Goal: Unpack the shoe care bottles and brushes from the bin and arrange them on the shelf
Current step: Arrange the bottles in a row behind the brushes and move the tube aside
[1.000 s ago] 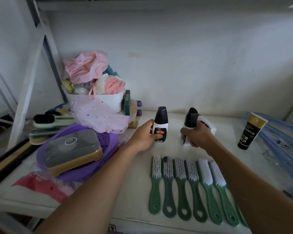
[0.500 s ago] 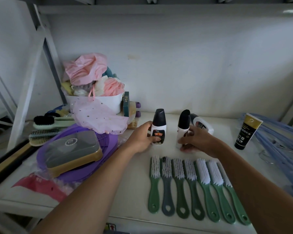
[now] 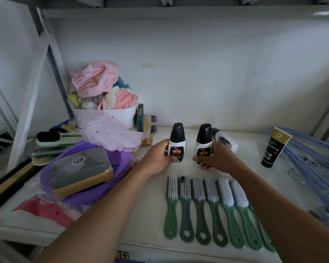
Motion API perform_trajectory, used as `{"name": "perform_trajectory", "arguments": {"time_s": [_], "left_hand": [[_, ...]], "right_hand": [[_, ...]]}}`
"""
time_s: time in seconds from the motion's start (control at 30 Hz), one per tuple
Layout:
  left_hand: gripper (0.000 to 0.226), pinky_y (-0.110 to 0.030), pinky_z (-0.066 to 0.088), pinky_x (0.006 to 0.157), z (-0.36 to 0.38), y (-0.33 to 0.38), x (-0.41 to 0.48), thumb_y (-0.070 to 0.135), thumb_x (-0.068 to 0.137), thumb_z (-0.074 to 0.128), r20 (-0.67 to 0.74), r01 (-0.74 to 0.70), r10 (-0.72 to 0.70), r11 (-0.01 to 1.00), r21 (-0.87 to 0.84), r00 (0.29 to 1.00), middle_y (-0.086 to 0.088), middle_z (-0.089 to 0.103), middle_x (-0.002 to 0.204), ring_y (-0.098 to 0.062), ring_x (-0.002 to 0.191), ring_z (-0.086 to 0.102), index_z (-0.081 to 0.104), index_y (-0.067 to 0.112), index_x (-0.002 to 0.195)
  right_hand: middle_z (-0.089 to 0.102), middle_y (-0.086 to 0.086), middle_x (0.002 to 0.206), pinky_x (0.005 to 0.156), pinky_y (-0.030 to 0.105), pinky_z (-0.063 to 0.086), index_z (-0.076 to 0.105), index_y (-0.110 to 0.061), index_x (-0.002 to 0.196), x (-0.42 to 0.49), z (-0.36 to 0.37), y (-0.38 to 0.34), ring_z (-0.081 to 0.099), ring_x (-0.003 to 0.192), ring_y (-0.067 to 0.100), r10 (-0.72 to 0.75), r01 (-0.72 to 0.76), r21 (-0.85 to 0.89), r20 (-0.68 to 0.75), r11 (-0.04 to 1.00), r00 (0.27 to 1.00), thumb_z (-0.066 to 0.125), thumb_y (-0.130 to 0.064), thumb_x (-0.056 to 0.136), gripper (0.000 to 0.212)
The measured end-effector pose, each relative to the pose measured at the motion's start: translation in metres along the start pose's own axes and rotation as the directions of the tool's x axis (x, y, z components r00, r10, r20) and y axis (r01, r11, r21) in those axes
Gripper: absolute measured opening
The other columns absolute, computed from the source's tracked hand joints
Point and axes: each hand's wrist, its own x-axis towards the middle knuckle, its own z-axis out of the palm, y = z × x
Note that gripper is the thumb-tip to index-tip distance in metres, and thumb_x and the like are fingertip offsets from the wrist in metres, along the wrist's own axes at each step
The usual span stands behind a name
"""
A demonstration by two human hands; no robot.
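left hand and right hand each grip an upright polish bottle, centre frame
left bottle and right bottle stand on the shelf above the brush row; let go tilted, either could topple.

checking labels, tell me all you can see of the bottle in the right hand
The bottle is white plastic by the look, with a tall glossy black cap slanted on top. A dark label with an orange-red emblem faces the camera. It is upright behind the brushes, apart from a second bottle to its left. The right hand holds its lower part in a curled grip that hides the base, so contact with the shelf can't be told.
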Motion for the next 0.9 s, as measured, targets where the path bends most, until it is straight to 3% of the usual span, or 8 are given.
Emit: {"name": "perform_trajectory", "arguments": {"time_s": [0.17,0.47,0.73,0.9], "left_hand": [[0.044,-0.037,0.054,0.088,0.001,-0.001,0.001,0.018,0.078,0.082,0.002,-0.012,0.012,1.0,0.002,1.0,0.005,0.072,0.105,-0.013,0.095,0.068,0.06,0.025,0.116],[0.045,-0.038,0.054,0.088,0.001,0.0,0.002,0.017,0.077,0.082,-0.003,-0.001,0.001,1.0,0.017,1.0,0.005,0.072,0.103,-0.014,0.094,0.068,0.06,0.025,0.116],[0.044,-0.037,0.054,0.088,0.001,-0.001,0.002,0.018,0.077,0.083,0.0,-0.005,0.005,1.0,0.019,1.0,0.004,0.073,0.103,-0.014,0.094,0.068,0.06,0.024,0.115],[0.046,-0.037,0.053,0.088,0.002,-0.001,0.002,0.022,0.078,0.082,0.002,-0.01,0.01,1.0,0.026,1.0,0.004,0.072,0.105,-0.014,0.096,0.068,0.059,0.022,0.118]], "right_hand": [[0.076,0.003,0.069,0.068,0.035,0.063,0.066,-0.009,0.091,0.005,0.004,0.003,0.074,0.065,0.021,-0.01,0.01,-0.008,-0.003,1.0,1.0,0.086,-0.032,0.075,0.034],[0.076,0.003,0.07,0.064,0.031,0.063,0.067,-0.009,0.092,0.006,0.006,0.004,0.075,0.068,0.022,0.004,-0.004,0.024,-0.013,1.0,1.0,0.087,-0.03,0.074,0.035],[0.076,-0.001,0.069,0.07,0.039,0.063,0.067,-0.011,0.089,0.009,0.011,0.006,0.075,0.066,0.019,-0.025,0.025,-0.001,-0.05,1.0,0.998,0.085,-0.031,0.076,0.03],[0.075,-0.002,0.067,0.069,0.034,0.063,0.068,-0.013,0.088,0.008,0.01,0.006,0.074,0.063,0.016,-0.026,0.024,-0.034,-0.056,0.999,0.998,0.085,-0.033,0.076,0.03]]}}
